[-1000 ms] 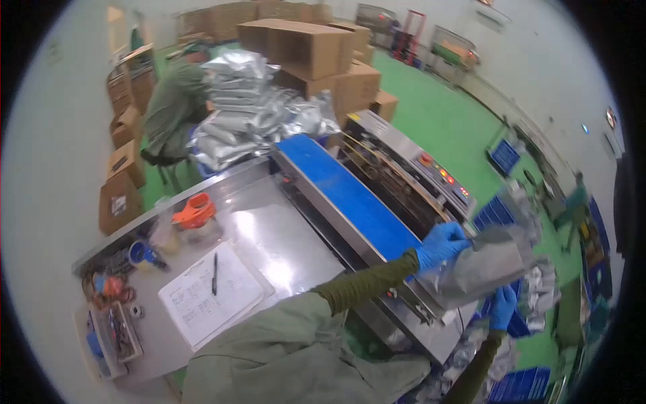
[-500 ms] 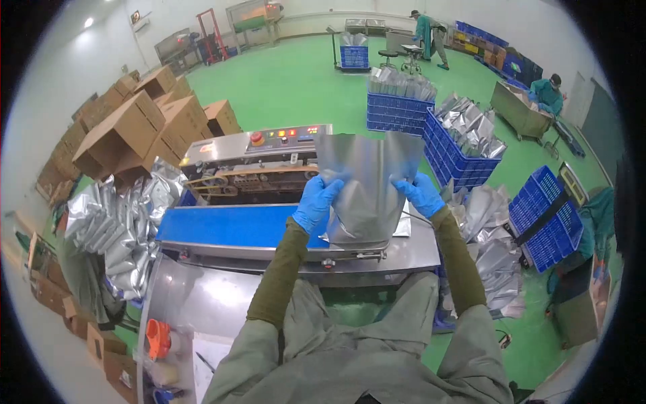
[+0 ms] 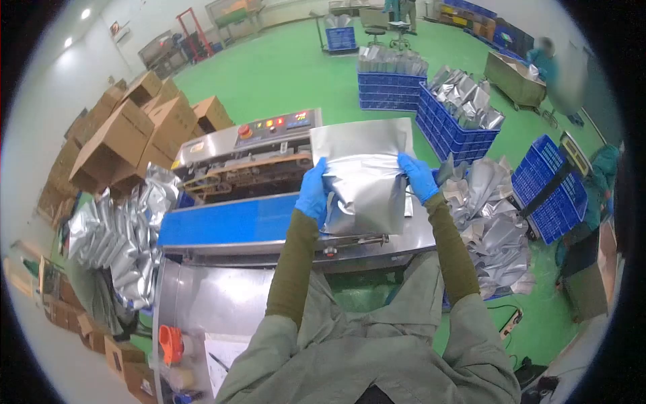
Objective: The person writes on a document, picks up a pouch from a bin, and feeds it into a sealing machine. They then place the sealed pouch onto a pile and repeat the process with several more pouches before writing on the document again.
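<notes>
1. No text, brand or number is reading clearly anywhere in view.
2. Control panel [image 3: 274, 128] of machine [image 3: 225, 144]: display digits [image 3: 297, 120] are glowing, but blur is hiding their values.
3. Machine, left end: a pale label [image 3: 196, 147] and a yellow sticker [image 3: 176, 163] are showing, lettering too small to tell.
4. Lower-left carton [image 3: 134, 372]: a white label [image 3: 146, 386] is showing, print blurring out.

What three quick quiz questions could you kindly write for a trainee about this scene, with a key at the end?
1. True or false: the left hand and the right hand both hold the silver pouch.
2. Which colour is the conveyor belt? A) green B) blue C) black
3. Fill in the blank: near the lower left of the view, a dark pen lies on the ____.

Key: 1. True. 2. B. 3. Paper.
</notes>
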The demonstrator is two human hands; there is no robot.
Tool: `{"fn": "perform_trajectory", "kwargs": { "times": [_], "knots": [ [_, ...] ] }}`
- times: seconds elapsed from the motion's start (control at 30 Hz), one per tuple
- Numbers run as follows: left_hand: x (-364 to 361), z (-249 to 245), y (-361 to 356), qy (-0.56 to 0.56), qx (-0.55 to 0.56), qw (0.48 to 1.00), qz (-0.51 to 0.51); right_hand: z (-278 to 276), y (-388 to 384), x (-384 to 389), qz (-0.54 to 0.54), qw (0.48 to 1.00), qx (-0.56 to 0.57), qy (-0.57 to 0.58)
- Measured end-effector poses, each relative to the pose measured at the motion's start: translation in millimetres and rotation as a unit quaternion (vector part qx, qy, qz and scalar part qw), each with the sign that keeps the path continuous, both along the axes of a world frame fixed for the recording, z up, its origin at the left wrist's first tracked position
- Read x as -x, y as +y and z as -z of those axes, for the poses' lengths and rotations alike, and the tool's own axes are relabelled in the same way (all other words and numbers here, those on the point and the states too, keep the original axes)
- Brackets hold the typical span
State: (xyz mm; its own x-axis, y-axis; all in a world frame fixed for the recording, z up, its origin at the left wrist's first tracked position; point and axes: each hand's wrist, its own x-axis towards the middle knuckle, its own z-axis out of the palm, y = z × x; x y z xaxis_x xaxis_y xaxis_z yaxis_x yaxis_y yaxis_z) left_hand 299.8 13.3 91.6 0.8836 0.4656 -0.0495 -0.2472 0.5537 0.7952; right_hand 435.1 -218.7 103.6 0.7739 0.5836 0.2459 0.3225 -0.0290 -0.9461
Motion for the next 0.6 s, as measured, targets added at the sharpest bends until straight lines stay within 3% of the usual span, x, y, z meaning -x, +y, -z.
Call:
{"fn": "perform_trajectory", "kwargs": {
  "times": [0.03, 0.1, 0.13, 0.23, 0.3, 0.33, 0.4, 0.47, 0.5, 0.57, 0.6],
  "knots": [
    [-4, 7, 2, 0.078, -0.037, 0.996, -0.026, 4, -1, -1, 0.009, 0.999, 0.027, 0.033],
    [7, 15, -5, 0.162, -0.006, 0.987, 0.021, 23, -4, 2, -0.005, 0.999, -0.017, 0.041],
    [1, 48, 4, 0.126, 0.012, 0.992, 0.031, 35, -8, -1, -0.008, 0.998, 0.007, 0.062],
    [4, 71, 3, 0.104, 0.043, 0.994, -0.004, 49, -2, 12, 0.015, 0.994, -0.025, 0.108],
    [12, 74, 11, 0.114, 0.048, 0.992, 0.009, 46, -1, 16, -0.007, 0.993, 0.022, 0.113],
    [14, 71, 18, 0.154, 0.012, 0.988, -0.021, 57, 5, 8, -0.022, 0.991, 0.03, 0.127],
    [-8, 101, 47, 0.12, 0.027, 0.991, -0.057, 47, 19, 15, -0.022, 0.987, 0.038, 0.155],
    [-3, 93, 66, 0.15, -0.023, 0.986, -0.067, 44, 38, 20, -0.02, 0.98, 0.03, 0.194],
    [0, 89, 75, 0.183, -0.07, 0.977, -0.078, 63, 50, 9, -0.015, 0.991, 0.04, 0.124],
    [1, 92, 93, 0.177, -0.046, 0.98, -0.072, 71, 69, 9, -0.032, 0.994, 0.017, 0.103],
    [8, 92, 100, 0.199, -0.087, 0.972, -0.086, 68, 76, 14, -0.018, 0.994, 0.026, 0.105]
  ]
}}
